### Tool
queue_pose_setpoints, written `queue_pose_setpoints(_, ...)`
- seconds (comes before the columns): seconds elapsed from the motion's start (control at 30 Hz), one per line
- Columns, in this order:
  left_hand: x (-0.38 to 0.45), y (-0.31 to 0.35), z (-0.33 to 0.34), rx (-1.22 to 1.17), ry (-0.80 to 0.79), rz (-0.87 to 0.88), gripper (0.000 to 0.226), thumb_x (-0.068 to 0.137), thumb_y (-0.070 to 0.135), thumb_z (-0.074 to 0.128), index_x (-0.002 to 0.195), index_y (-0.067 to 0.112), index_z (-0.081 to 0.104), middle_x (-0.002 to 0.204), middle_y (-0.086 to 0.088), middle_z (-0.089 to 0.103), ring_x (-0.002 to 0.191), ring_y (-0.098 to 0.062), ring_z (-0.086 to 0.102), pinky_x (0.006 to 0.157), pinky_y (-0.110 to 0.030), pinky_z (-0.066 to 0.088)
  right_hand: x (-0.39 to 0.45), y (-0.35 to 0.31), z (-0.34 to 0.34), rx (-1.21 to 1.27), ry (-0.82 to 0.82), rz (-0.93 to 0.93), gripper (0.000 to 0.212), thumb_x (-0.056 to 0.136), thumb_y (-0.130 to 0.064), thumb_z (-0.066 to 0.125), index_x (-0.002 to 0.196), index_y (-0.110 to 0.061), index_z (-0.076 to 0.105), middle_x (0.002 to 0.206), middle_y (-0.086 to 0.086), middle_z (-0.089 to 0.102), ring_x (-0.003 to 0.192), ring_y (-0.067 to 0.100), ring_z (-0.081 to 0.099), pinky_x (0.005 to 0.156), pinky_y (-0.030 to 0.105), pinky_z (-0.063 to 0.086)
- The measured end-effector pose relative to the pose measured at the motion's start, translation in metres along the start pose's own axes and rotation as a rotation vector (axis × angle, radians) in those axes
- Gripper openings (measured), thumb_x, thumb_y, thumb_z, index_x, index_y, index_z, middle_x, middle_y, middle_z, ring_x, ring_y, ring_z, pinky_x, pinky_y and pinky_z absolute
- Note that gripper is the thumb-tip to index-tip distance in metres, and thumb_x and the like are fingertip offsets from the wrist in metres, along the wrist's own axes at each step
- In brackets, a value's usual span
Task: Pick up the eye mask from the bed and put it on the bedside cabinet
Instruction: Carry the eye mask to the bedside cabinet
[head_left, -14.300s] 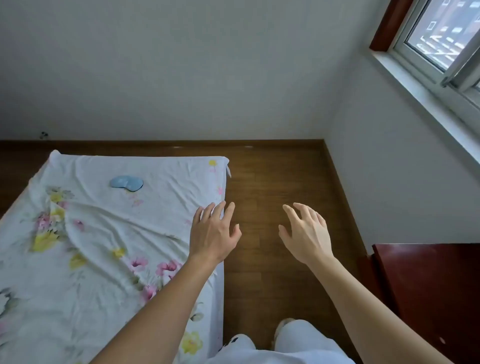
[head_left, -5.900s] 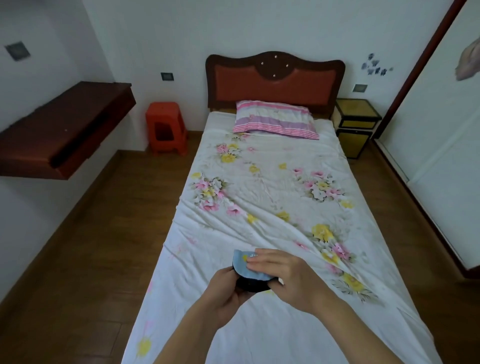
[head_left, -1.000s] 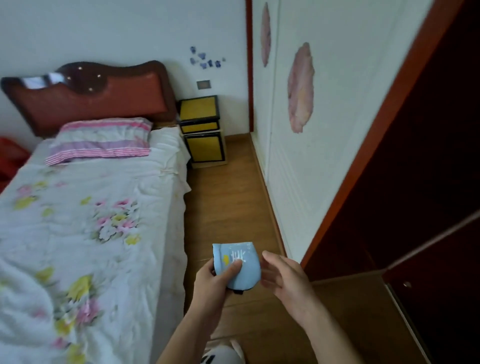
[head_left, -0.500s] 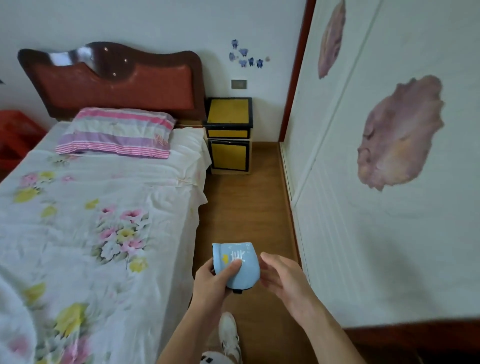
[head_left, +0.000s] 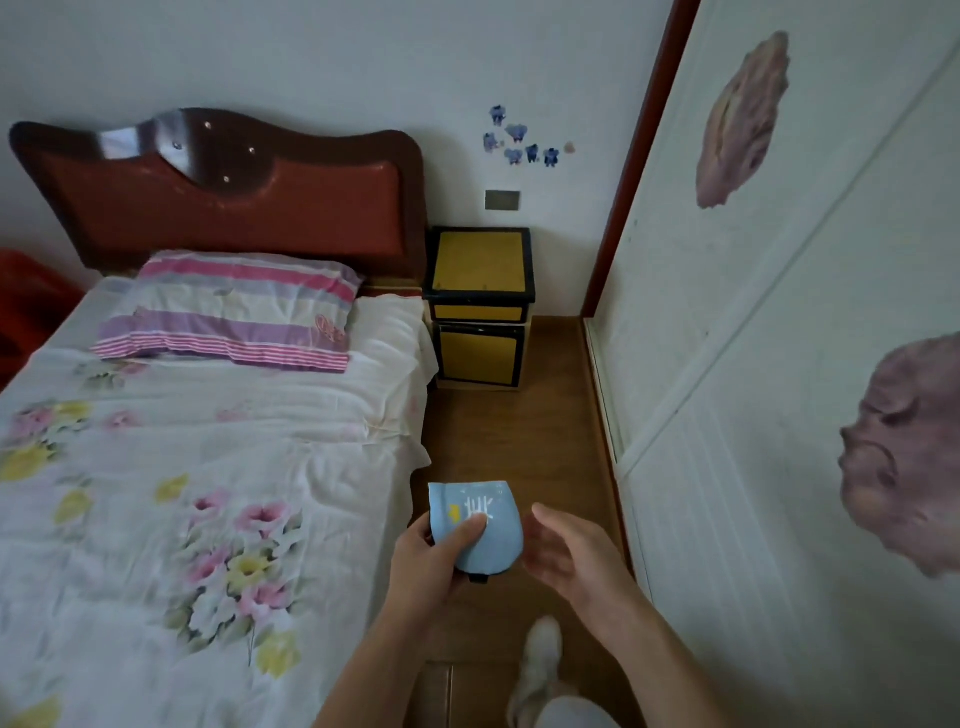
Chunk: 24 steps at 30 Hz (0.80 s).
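Observation:
A folded light-blue eye mask (head_left: 485, 525) with a white pattern and a dark strap at its bottom is pinched in my left hand (head_left: 434, 558), thumb on its front. My right hand (head_left: 563, 553) hovers just to its right with fingers apart, not clearly touching it. Both hands are over the wooden floor in the aisle beside the bed (head_left: 208, 467). The yellow bedside cabinet (head_left: 480, 260) with black edges stands ahead, next to the headboard, its top bare.
A white wardrobe wall (head_left: 779, 389) with purple flower decals runs along the right of the narrow aisle. A striped pillow (head_left: 234, 312) lies at the head of the bed. My foot (head_left: 537, 660) shows on the floor (head_left: 509, 431) below.
The view has moved forward along the aisle, so the cabinet looks nearer and more central. The mask stays pinched in my left hand, with the right hand beside it.

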<state>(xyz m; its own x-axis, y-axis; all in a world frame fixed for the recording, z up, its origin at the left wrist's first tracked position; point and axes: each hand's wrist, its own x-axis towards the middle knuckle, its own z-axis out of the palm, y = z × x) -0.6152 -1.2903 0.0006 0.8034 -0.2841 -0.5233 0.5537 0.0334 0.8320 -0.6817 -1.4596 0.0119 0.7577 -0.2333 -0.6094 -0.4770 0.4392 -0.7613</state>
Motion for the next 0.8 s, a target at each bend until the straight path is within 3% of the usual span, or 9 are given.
queue_pose_setpoints(0.27, 0.121, 0.063, 0.017, -0.028, 0.065, 0.011, 0.041, 0.069, 0.023, 0.084, 0.105, 0.009, 0.072, 0.094, -0.011, 0.080, 0.086, -0.030, 0.077, 0.062, -0.036, 0.063, 0.123, -0.078, 0.015, 0.005, -0.050, 0.022, 0.021, 0.085, -0.035, 0.073, 0.094, -0.018, 0.080, 0.102, 0.010, 0.079, 0.097, 0.026, 0.075, 0.088, 0.042, 0.057)
queue_pose_setpoints(0.43, 0.207, 0.123, 0.046, -0.055, 0.083, 0.010, 0.039, 0.073, 0.017, 0.082, 0.108, 0.005, 0.070, 0.096, -0.013, 0.080, 0.087, -0.029, 0.077, 0.060, -0.032, 0.062, 0.214, -0.155, 0.015, -0.002, -0.054, 0.021, 0.020, 0.083, -0.035, 0.075, 0.089, -0.017, 0.081, 0.096, 0.009, 0.080, 0.093, 0.025, 0.076, 0.077, 0.035, 0.060)
queue_pose_setpoints(0.5, 0.238, 0.148, 0.059, -0.054, 0.083, 0.022, 0.043, 0.069, 0.020, 0.082, 0.108, 0.005, 0.070, 0.096, -0.013, 0.080, 0.087, -0.029, 0.077, 0.059, -0.031, 0.062, 0.246, -0.187, 0.013, 0.009, -0.044, 0.016, 0.026, 0.081, -0.036, 0.078, 0.097, -0.016, 0.079, 0.100, 0.009, 0.079, 0.093, 0.024, 0.076, 0.074, 0.033, 0.062)
queue_pose_setpoints(0.67, 0.306, 0.192, 0.084, -0.057, 0.102, 0.029, 0.035, 0.078, 0.015, 0.080, 0.109, 0.005, 0.070, 0.094, -0.014, 0.080, 0.083, -0.030, 0.077, 0.050, -0.030, 0.058, 0.314, -0.249, 0.010, -0.030, -0.044, 0.002, 0.043, 0.082, -0.039, 0.076, 0.117, -0.014, 0.069, 0.115, 0.009, 0.072, 0.105, 0.024, 0.070, 0.084, 0.036, 0.059)
queue_pose_setpoints(0.8, 0.350, 0.214, 0.094, -0.079, 0.116, 0.020, 0.037, 0.077, 0.015, 0.080, 0.111, 0.005, 0.069, 0.095, -0.013, 0.080, 0.086, -0.028, 0.077, 0.056, -0.030, 0.060, 0.351, -0.274, 0.013, -0.053, -0.058, 0.042, 0.053, 0.077, -0.043, 0.076, 0.119, -0.013, 0.066, 0.119, 0.011, 0.068, 0.111, 0.028, 0.066, 0.098, 0.046, 0.055)
